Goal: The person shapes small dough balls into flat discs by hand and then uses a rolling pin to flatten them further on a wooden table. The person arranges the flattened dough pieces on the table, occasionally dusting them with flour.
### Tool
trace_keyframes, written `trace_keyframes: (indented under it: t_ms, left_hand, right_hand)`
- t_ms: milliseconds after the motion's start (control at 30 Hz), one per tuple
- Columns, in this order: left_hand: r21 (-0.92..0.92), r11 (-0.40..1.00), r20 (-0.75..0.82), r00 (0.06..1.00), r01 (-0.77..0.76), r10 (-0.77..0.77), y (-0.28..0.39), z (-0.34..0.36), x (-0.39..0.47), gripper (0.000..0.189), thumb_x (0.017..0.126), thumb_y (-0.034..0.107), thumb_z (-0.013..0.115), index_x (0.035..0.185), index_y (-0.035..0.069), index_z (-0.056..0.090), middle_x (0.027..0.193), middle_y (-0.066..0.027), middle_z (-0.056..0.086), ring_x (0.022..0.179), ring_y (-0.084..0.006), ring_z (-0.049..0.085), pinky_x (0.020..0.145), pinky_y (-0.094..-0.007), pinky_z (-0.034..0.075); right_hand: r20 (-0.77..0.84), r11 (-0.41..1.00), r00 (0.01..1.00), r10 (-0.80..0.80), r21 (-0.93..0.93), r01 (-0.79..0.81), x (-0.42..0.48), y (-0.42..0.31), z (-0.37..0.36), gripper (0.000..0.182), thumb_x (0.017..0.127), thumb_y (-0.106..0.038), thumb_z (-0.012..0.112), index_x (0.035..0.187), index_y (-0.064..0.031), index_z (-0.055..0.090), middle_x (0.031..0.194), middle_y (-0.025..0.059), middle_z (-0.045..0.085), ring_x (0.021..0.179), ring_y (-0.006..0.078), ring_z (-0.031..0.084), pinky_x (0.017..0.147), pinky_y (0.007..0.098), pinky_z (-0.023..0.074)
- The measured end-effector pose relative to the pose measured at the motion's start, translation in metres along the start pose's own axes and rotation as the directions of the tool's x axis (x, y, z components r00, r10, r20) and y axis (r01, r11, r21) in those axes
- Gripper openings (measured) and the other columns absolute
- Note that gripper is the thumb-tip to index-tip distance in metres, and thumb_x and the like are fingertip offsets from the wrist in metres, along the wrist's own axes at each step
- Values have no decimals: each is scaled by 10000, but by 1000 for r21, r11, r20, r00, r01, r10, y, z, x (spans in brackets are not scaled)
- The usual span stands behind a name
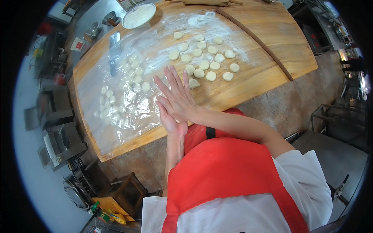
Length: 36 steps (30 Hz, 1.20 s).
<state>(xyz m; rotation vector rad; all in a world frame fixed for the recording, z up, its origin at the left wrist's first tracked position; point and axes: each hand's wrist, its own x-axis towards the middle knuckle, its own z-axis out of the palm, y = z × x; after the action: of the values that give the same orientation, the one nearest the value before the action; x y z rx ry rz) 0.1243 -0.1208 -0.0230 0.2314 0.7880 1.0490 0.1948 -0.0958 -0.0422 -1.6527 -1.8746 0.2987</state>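
Near the front edge of the wooden table [247, 93], my right hand [182, 100] lies across my left hand [172, 121], palm to palm. A small pale bit, apparently dough, shows between the heels of the palms; the rest is hidden. Just beyond my right fingertips, several flattened dough rounds [199, 73] lie on the floured wood, one of them [193, 83] close beside my right hand. To the left, a clear plastic sheet [87, 87] covers several dough balls [112, 112] in two groups. A wide metal blade [112, 54] lies at the sheet's upper part.
A long thin wooden rod [256, 39] lies on the right of the table. Loose flour [204, 19] is spread at the back. A bowl of flour [139, 16] stands at the back left, near metal bowls [109, 18]. A thick rolling pin [207, 2] lies at the far edge.
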Motion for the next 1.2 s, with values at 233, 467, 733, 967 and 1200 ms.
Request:
trace_keyframes:
  t_ms: [233,467,733,967,1200]
  left_hand:
    - [-41,994,-159,983,-103,95,6,13,-1,611,966,510,282,1426,108,257,1455,-68,310,1329,-239,313,1089,-401,268]
    - [203,852,-6,869,-483,494,-12,-14,15,492,995,294,352,1430,89,251,1446,-104,331,1293,-240,378,1055,-350,328]
    - [-381,921,396,885,-83,244,28,-28,-9,657,962,471,309,1478,153,57,1532,-103,60,1385,-299,165,1114,-407,207]
    - [-202,970,226,970,137,-90,-13,-46,3,677,948,527,314,1459,110,159,1483,-94,244,1333,-298,290,1096,-422,251]
    - [-200,979,-57,998,-34,23,4,-9,-10,572,982,456,257,1428,98,260,1444,-83,328,1331,-247,309,1095,-412,252]
  right_hand:
    - [-79,959,973,218,202,-199,19,-3,0,621,897,-300,452,1419,-37,245,1470,251,151,1388,383,93,1098,535,57]
    - [522,237,769,369,747,-620,24,-8,20,695,973,-478,213,1427,36,101,1506,194,87,1401,270,76,1129,357,110]
    - [375,860,916,-146,505,-70,7,-28,-5,644,958,-428,287,1468,-94,79,1515,198,30,1406,343,-17,1124,499,7]
    - [260,980,946,-195,18,198,-6,-12,13,609,949,-383,348,1466,-135,144,1484,244,117,1392,399,50,1092,579,27]
    - [-62,1000,998,8,28,-7,12,-10,5,627,934,-380,384,1450,-86,184,1466,262,142,1373,416,104,1085,557,84]
